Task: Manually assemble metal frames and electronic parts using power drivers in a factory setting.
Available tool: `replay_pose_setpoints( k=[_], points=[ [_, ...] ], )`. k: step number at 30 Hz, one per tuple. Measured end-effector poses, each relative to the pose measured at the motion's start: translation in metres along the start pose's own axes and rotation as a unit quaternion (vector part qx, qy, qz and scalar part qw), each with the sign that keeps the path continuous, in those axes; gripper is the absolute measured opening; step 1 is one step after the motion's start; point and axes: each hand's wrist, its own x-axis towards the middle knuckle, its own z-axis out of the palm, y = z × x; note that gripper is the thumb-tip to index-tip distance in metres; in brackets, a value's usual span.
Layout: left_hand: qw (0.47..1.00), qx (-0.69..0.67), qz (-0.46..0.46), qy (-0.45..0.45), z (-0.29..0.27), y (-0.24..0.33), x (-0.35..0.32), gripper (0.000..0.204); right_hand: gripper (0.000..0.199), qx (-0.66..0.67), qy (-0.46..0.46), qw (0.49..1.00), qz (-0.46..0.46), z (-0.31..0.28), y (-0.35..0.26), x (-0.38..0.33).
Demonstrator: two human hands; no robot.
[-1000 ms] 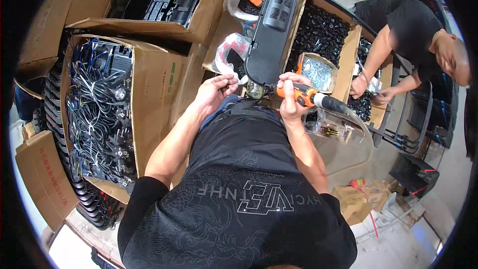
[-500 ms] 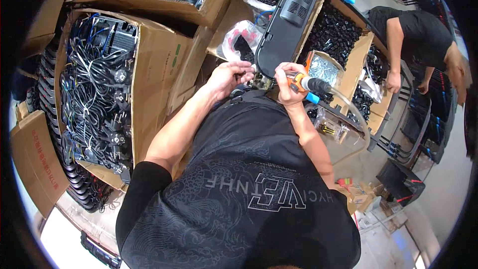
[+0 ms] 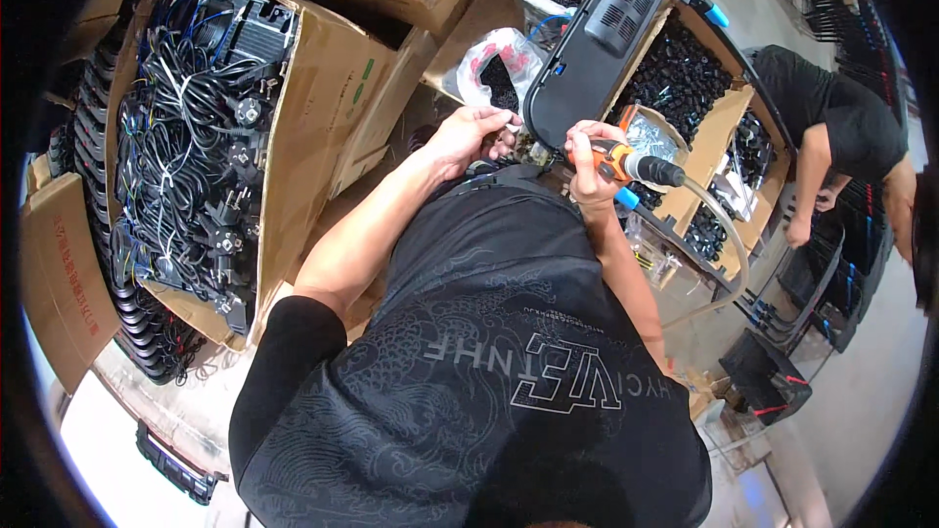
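An orange and black pneumatic screwdriver is in my right hand, the fingers wrapped round it and a pale hose running off its rear end. Just left of it my left hand is closed in a pinch, with a small pale thing at the fingertips that is too small to name. Both hands are beside the near rounded end of a black plastic housing, which has vent slots at its far end. A black tubular frame with blue end sleeves adjoins the housing.
Cardboard trays hold black parts and silver screws. Plastic bags of small black parts stand beyond. At left is a box of tangled black cables. A co-worker bends over black frames at right.
The view has shifted, so the scene sits a little differently. My hands stay close together at the housing's near end. The co-worker's arms have moved.
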Motion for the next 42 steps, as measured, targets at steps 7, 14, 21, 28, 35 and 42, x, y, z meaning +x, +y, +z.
replay_pose_setpoints(
  k=[7, 14, 21, 28, 35, 42],
  points=[
    [0.999, -0.034, 0.020, 0.002, 0.003, -0.005, 0.002, 0.021, 0.013, 0.010, 0.004, 0.999, 0.031, 0.001, -0.001, -0.002],
    [1.000, -0.006, 0.005, 0.004, 0.005, -0.002, 0.000, 0.016, 0.016, 0.017, 0.034, 0.999, 0.026, 0.006, -0.019, 0.001],
    [0.998, -0.011, -0.014, -0.061, 0.019, 0.000, 0.007, 0.017, 0.015, 0.162, 0.096, 0.982, -0.012, 0.005, -0.059, 0.009],
    [0.985, -0.111, -0.036, -0.129, 0.037, 0.016, 0.012, 0.017, 0.022, 0.197, 0.118, 0.972, -0.056, 0.011, -0.082, 0.023],
    [0.989, -0.079, -0.042, -0.117, 0.035, 0.030, 0.009, 0.017, 0.024, 0.221, 0.150, 0.962, -0.060, 0.021, -0.076, 0.030],
    [0.981, -0.061, -0.040, -0.180, 0.020, 0.035, 0.029, 0.020, 0.022, 0.228, 0.163, 0.959, -0.039, 0.024, -0.077, 0.045]
  ],
)
